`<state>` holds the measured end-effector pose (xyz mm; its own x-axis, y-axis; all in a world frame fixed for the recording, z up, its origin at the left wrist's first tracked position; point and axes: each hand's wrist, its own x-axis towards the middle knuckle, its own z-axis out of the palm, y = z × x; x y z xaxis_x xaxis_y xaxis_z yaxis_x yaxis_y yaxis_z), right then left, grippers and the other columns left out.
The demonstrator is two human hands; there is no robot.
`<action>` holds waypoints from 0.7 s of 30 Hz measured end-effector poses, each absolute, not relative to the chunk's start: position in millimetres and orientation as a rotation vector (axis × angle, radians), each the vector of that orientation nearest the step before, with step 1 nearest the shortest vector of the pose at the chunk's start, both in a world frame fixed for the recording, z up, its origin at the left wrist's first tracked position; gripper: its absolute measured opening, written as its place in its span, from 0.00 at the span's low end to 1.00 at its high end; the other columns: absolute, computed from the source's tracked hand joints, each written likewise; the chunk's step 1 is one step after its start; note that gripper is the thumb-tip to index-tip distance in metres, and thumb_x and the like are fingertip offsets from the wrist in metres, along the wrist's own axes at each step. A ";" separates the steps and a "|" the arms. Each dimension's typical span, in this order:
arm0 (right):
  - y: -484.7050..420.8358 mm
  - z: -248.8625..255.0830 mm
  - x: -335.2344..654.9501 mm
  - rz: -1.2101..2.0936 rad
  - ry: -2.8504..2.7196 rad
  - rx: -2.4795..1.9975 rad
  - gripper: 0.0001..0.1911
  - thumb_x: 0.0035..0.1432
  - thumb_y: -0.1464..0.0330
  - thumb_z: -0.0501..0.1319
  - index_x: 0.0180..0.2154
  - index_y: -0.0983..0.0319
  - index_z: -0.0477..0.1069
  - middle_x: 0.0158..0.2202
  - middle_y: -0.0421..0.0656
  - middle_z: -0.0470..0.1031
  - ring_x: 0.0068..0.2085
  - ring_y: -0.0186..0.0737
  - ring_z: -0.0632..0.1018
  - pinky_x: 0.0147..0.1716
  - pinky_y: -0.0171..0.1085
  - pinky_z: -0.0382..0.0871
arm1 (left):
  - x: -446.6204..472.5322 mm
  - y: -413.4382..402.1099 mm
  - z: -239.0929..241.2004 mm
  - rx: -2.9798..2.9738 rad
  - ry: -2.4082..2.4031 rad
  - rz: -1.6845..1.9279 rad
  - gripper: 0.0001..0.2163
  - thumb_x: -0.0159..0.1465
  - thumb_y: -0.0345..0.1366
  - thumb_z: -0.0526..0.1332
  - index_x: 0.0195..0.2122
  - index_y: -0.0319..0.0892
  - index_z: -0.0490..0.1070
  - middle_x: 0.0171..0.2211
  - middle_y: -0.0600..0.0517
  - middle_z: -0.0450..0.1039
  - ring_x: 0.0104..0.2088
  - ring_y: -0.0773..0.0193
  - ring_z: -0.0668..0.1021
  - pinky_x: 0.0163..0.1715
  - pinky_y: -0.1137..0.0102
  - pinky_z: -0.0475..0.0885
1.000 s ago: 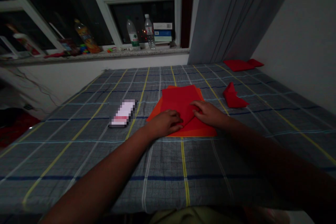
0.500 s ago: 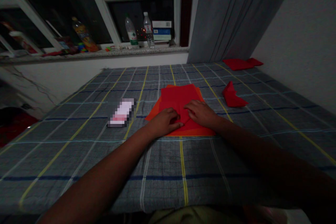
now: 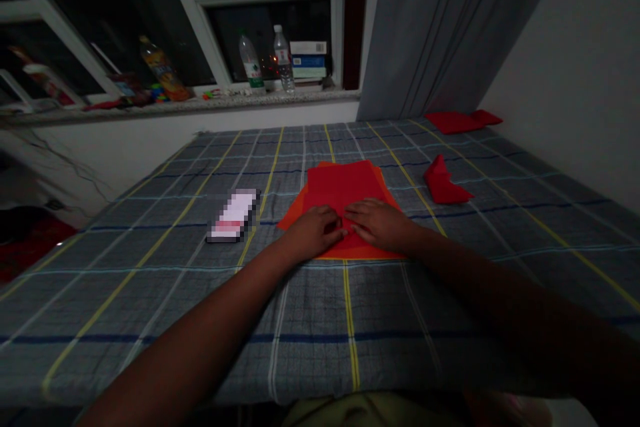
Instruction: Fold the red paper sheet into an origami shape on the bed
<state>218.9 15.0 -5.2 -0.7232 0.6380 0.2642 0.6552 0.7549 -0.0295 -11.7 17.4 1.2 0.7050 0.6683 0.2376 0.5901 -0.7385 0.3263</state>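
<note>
Red paper lay on orange paper, under left hand and right hand.
It extended forward beyond the fingers, both hands equally near. Left fingers were curled, whether pinching I could not tell; right fingers were outstretched. One folded red piece lay rightward, one phone leftward.

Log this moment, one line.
left hand: on red paper; right hand: on red paper; phone: left of paper; folded piece: right of paper
</note>
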 end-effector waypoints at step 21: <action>10.2 -3.7 215.2 -0.060 -2.729 -1.051 0.20 0.68 0.63 0.54 0.54 0.66 0.73 0.57 0.55 0.74 0.58 0.51 0.73 0.59 0.50 0.60 | -17.9 23.1 1.5 2.578 1.063 0.456 0.20 0.58 0.53 0.67 0.42 0.43 0.73 0.43 0.48 0.74 0.45 0.55 0.75 0.48 0.61 0.70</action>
<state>215.2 10.2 -3.7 -0.7214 0.6584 0.2150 0.6672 0.7438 -0.0390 -17.9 23.1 1.5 0.6731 0.7197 0.1703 0.6191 -0.6743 0.4024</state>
